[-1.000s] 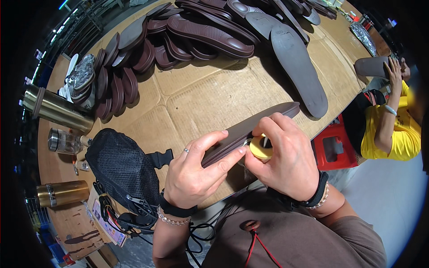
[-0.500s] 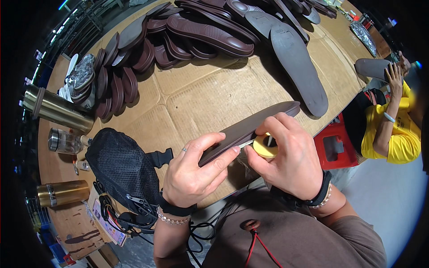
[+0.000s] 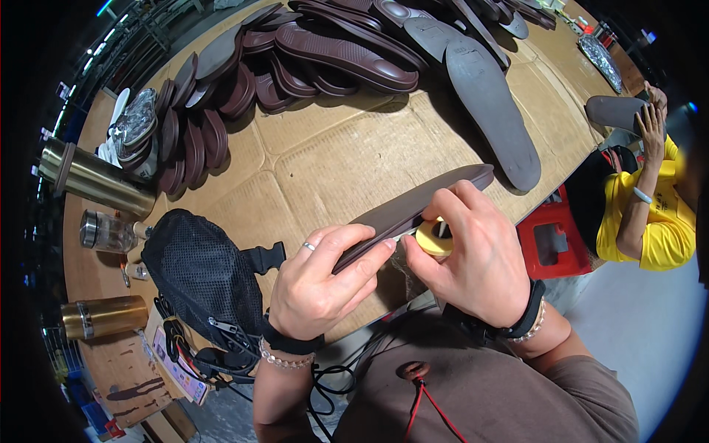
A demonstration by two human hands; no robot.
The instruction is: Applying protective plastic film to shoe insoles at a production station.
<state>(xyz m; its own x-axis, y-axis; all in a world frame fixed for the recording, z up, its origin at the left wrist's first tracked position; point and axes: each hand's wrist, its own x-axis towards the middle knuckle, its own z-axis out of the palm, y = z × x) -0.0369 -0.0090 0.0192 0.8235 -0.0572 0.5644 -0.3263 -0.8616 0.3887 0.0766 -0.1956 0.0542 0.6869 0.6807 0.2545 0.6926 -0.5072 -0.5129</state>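
The table (image 3: 96,278) fills most of the view; its near edge passes under the wrists, then slants up to the right beyond the right hand. Brown cardboard (image 3: 354,151) with visible creases covers most of its top, leaving bare wood along the left. The open room lies ahead, a stretch of cardboard between the hands and a curving pile of soles (image 3: 347,59) at the far side. Past the right edge are a co-worker in a yellow shirt (image 3: 646,221), a red stool (image 3: 550,236) and pale floor (image 3: 628,310). On the left, a black mesh bag (image 3: 203,273) sits near the left wrist, narrowing the room there.

The held brown sole (image 3: 425,196) is above the near part of the table, tipped on its side, its long axis running from lower left to upper right, the far end near a grey sole (image 3: 491,111). The left hand (image 3: 321,277) pinches its lower-left end between thumb and fingers. The right hand (image 3: 484,262) is curled closed around a small yellow roll (image 3: 434,238) beside the sole's near edge; I cannot tell whether its fingertips touch the sole.
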